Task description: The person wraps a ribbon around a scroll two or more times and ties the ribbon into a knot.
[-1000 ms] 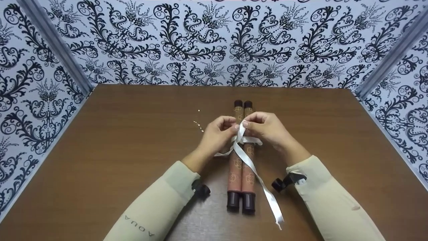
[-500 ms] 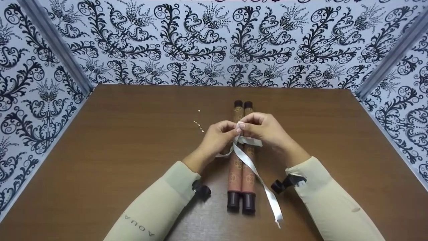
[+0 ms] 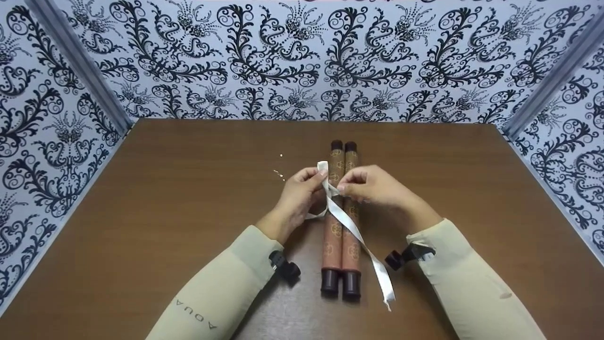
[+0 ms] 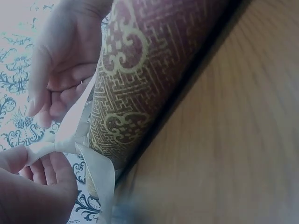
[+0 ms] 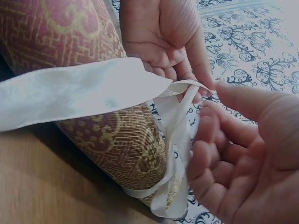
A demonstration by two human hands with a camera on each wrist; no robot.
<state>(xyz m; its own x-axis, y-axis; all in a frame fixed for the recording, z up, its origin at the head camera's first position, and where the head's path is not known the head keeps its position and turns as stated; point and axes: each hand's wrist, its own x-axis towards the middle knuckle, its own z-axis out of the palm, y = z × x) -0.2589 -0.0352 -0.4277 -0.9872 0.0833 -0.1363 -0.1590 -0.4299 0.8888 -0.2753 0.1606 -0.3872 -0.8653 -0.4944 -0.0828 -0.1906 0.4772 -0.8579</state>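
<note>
Two rolled brocade scrolls [image 3: 334, 255] with dark end knobs lie side by side, lengthwise, on the table. A white satin ribbon [image 3: 347, 219] is looped about them near their middle, one long tail trailing toward the front right. My left hand [image 3: 297, 196] pinches a raised fold of this ribbon between thumb and fingers, its top sticking up above the thumb. Close by on the right, my right hand [image 3: 377, 186] has thumb and forefinger together at a ribbon strand by the knot, other fingers curled. In the left wrist view, the ribbon crossing [image 4: 67, 140] shows beside the patterned scroll.
The brown wooden table [image 3: 188, 226] spreads around the scrolls. Several tiny pale specks [image 3: 281, 175] lie left of them. Black-and-white patterned walls [image 3: 302, 56] stand at the back and both sides. A dark wrist camera [image 3: 285, 268] hangs from the left cuff.
The hands came together at the ribbon, then parted slightly. My left hand now holds a fold upright at the left, while my right fingertips moved down toward the knot.
</note>
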